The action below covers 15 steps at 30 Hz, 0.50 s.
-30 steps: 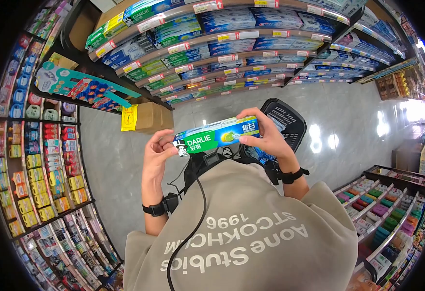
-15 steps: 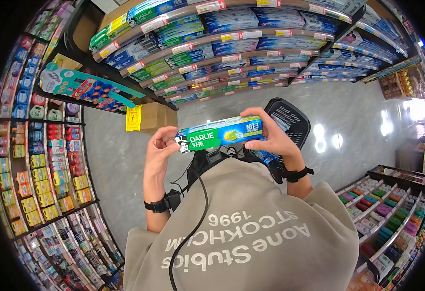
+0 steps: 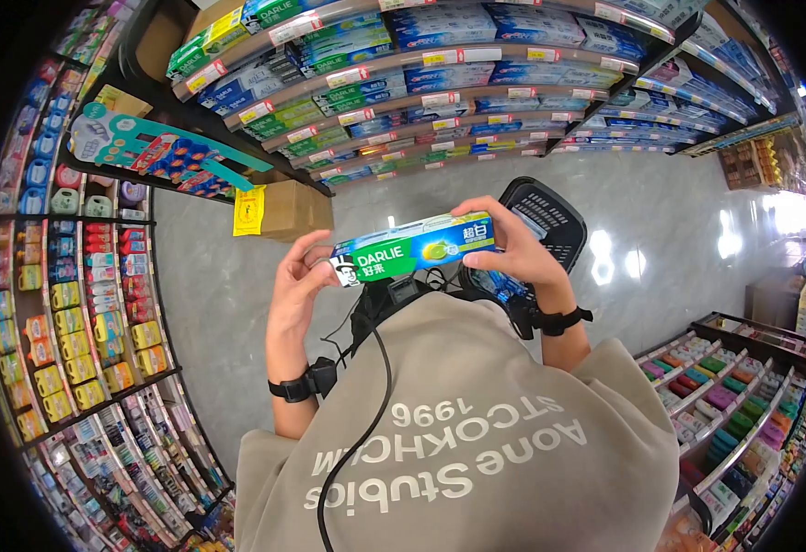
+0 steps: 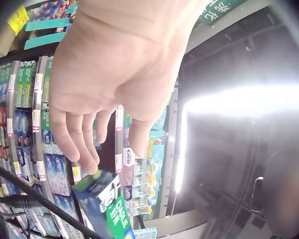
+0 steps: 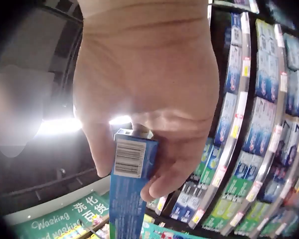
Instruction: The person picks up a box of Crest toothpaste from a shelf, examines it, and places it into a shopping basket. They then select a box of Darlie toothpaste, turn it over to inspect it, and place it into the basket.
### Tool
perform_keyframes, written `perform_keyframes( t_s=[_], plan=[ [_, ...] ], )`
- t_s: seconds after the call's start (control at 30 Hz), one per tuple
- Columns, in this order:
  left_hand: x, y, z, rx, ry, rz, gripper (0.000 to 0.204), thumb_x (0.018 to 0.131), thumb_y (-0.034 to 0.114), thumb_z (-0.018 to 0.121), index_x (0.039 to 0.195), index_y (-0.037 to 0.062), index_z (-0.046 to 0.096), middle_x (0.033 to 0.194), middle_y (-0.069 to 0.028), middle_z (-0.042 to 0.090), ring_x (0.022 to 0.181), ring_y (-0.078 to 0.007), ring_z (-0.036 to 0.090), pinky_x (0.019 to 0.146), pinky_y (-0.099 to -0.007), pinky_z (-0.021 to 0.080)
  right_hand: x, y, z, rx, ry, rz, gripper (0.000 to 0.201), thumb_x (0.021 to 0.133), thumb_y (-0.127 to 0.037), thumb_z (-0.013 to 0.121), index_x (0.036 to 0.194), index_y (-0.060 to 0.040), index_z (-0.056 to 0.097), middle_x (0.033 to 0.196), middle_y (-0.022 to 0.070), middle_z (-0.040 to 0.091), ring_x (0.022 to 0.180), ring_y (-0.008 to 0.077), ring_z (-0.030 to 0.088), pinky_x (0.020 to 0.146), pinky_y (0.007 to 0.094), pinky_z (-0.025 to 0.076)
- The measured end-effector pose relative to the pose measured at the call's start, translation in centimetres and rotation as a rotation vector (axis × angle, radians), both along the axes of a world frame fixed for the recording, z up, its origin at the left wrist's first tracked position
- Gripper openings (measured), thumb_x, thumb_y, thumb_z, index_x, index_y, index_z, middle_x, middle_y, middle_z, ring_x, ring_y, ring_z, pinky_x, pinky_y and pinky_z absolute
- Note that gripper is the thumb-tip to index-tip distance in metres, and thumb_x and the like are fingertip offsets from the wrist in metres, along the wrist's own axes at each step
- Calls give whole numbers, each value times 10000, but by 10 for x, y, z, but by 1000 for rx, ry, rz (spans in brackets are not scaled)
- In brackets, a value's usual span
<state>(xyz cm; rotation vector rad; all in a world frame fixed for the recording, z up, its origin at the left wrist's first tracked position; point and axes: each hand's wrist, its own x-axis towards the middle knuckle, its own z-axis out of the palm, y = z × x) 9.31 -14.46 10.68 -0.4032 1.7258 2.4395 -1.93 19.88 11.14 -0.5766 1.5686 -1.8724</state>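
A long blue-and-green DARLIE toothpaste box (image 3: 412, 250) is held level in front of the chest, printed front up. My right hand (image 3: 523, 253) grips its right end, thumb along the near edge and fingers over the far side. In the right wrist view the barcode end of the toothpaste box (image 5: 129, 159) sits between thumb and fingers. At the other end, my left hand (image 3: 300, 281) holds the box lightly by its corner with thumb and fingertips. The left wrist view shows the fingertips (image 4: 91, 167) right at that end.
Shelves of toothpaste boxes (image 3: 440, 78) rise ahead. A black basket (image 3: 559, 216) stands on the floor beyond the right hand. On the left are a cardboard box (image 3: 297, 210) and shelves of bottles (image 3: 72, 322). A low display rack (image 3: 725, 396) stands on the right.
Both hands keep hold of the toothpaste box, which stays almost in place with only a slight shift and tilt. The head view has moved a little.
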Motion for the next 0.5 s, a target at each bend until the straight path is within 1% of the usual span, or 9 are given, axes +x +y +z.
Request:
perform_keyframes(
  t_s=[0.07, 0.13, 0.2, 0.23, 0.27, 0.33, 0.43, 0.47, 0.5],
  plan=[
    [3, 3, 12, 43, -69, -60, 561, 963, 221, 694, 1447, 36, 480, 1201, -106, 647, 967, -167, 666, 843, -291, 533, -8, 16, -3, -29, -12, -66, 578, 843, -14, 802, 1350, -68, 531, 1227, 26, 582, 1137, 121, 569, 950, 277, 495],
    [7, 7, 15, -19, -56, -56, 551, 1014, 280, 617, 1477, 39, 439, 1189, -114, 637, 955, -172, 652, 840, -303, 527, -17, 41, -21, -7, 3, -198, 566, 845, -10, 797, 1341, -70, 532, 1167, 33, 614, 1063, 122, 603, 896, 277, 513],
    [11, 5, 9, -39, -53, -60, 535, 1045, 310, 568, 1483, 38, 428, 1172, -114, 634, 950, -172, 641, 845, -311, 522, -23, 68, -32, 93, -102, -358, 526, 866, -42, 781, 1330, -64, 534, 1077, 40, 648, 947, 126, 645, 793, 270, 527],
    [12, 1, 5, -30, -52, -60, 520, 1050, 311, 557, 1475, 36, 437, 1161, -111, 636, 950, -169, 637, 851, -314, 520, -24, 80, -46, 105, -95, -446, 482, 895, -92, 758, 1322, -64, 537, 1021, 50, 665, 856, 129, 663, 703, 266, 523],
    [12, -3, 1, -24, -49, -57, 506, 1056, 313, 546, 1466, 33, 446, 1151, -107, 638, 951, -166, 632, 858, -316, 518, -24, 92, -60, 149, -138, -548, 459, 910, -121, 742, 1319, -70, 539, 1009, 61, 664, 835, 141, 670, 683, 267, 526],
    [13, -7, -3, -28, -49, -62, 497, 1064, 325, 531, 1454, 26, 454, 1133, -104, 642, 942, -162, 628, 865, -314, 514, -22, 117, -104, 218, -266, -761, 461, 897, -122, 744, 1305, -59, 539, 973, 61, 664, 794, 151, 670, 642, 285, 534],
    [12, -8, -4, -31, -52, -49, 470, 1067, 313, 529, 1427, 14, 485, 1114, -108, 660, 922, -160, 646, 870, -315, 520, -6, 152, -182, 326, -452, -999, 489, 856, -122, 768, 1284, -53, 541, 910, 66, 659, 683, 165, 659, 552, 292, 523],
    [11, -8, -4, -32, -52, -39, 459, 1066, 305, 532, 1417, 10, 498, 1109, -111, 668, 915, -160, 657, 870, -316, 523, 2, 165, -219, 406, -445, -1054, 515, 811, -132, 788, 1258, -57, 543, 880, 84, 664, 574, 171, 628, 468, 292, 499],
    [10, -9, -3, -38, -57, -42, 456, 1067, 304, 530, 1414, 10, 500, 1109, -111, 668, 917, -159, 655, 872, -316, 521, 12, 178, -251, 487, -502, -1048, 522, 823, -145, 780, 1273, -66, 527, 945, 98, 674, 562, 168, 631, 469, 296, 509]
  ],
)
